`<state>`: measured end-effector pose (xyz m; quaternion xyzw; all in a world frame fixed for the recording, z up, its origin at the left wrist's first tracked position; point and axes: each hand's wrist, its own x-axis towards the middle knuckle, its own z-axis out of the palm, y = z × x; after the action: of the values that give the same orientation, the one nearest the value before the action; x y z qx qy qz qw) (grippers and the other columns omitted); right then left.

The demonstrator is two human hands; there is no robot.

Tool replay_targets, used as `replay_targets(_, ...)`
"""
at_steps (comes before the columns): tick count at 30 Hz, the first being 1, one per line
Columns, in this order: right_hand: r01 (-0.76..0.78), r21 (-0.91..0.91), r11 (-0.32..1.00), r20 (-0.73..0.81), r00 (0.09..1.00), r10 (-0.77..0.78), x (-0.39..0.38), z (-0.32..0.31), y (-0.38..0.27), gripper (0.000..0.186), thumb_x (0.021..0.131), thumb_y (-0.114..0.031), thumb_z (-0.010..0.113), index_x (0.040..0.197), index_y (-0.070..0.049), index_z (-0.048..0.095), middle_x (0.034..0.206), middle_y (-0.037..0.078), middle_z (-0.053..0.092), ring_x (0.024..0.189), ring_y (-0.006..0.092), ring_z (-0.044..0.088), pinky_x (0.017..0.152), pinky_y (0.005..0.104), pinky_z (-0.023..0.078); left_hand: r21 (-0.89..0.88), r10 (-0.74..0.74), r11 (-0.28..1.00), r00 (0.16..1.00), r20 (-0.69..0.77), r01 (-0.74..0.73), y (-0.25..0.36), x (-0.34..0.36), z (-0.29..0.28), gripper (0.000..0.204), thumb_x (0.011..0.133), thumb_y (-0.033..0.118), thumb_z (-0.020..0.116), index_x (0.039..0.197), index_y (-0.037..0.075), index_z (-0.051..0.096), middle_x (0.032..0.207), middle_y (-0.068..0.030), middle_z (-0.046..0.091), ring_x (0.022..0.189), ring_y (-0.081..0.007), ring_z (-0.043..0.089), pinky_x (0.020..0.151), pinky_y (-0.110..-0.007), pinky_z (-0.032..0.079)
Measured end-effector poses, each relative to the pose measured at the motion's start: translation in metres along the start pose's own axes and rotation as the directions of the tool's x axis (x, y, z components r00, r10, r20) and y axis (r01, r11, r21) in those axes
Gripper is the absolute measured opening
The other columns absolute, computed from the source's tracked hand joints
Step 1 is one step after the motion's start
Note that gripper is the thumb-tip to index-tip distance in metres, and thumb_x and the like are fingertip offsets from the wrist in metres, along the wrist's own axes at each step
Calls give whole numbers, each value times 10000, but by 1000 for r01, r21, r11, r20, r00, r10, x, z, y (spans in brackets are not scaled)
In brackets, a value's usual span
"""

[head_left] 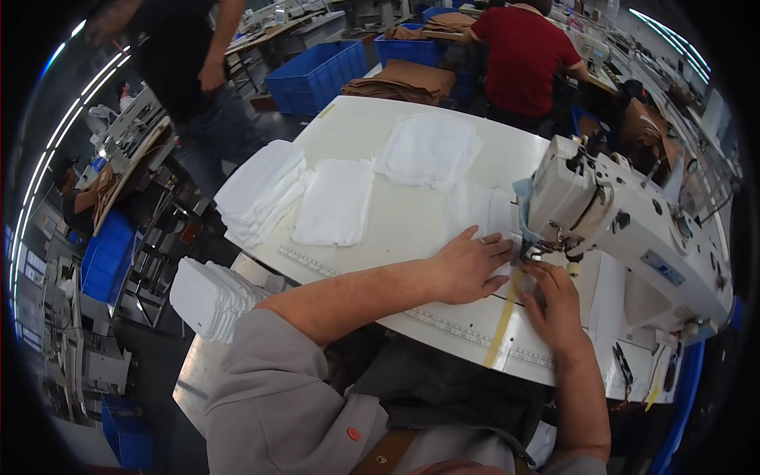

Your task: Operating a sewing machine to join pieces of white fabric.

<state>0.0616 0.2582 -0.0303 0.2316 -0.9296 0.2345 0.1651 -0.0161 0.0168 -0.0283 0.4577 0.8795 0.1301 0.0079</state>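
Observation:
My left hand (473, 267) lies flat with fingers spread, its fingertips on the near edge of a white fabric piece (477, 210) left of the sewing machine's needle. My right hand (556, 305) rests on the table close in front of the presser foot (538, 252), its thumb apart from the fingers. No held thing shows in either hand. The white sewing machine (625, 222) stands on the right, with a light blue cloth (525, 210) at its needle end. Whatever lies beneath my fingers is partly hidden.
White fabric pieces lie in piles at the left (261, 190), middle (334, 203) and back (430, 149) of the white table (412, 229). Another stack (210, 297) sits on a lower surface. Scissors (623, 362) lie front right. People, blue bins (317, 75) and brown material (404, 79) are beyond.

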Motion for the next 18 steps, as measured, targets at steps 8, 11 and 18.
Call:
replay_targets(8,184,-67,981,214,963,-166,7,-3,-15,545,957,-326,678,1439,-83,597,1509,71,577,1411,323,487,1163,486,355,-452,44,892,996,79,-4,-11,-44,-35,542,1014,352,642,1451,40,569,1583,-158,489,1480,-298,441,1178,-526,354)
replay_targets(11,188,-66,980,255,953,-166,6,-5,-17,566,978,-390,656,1461,-103,587,1522,70,567,1434,331,469,1204,493,319,-166,-238,967,915,-326,193,-41,-26,-9,533,959,380,732,1364,48,628,1475,-153,584,1404,-312,525,1135,-483,405)
replay_targets(18,153,-60,986,211,968,-138,1,-2,-12,554,966,-371,682,1436,-88,598,1508,105,567,1426,324,478,1184,500,350,-421,-282,891,935,-216,171,-51,-11,-19,178,888,112,821,899,19,669,1106,-131,750,1070,-253,712,890,-340,572)
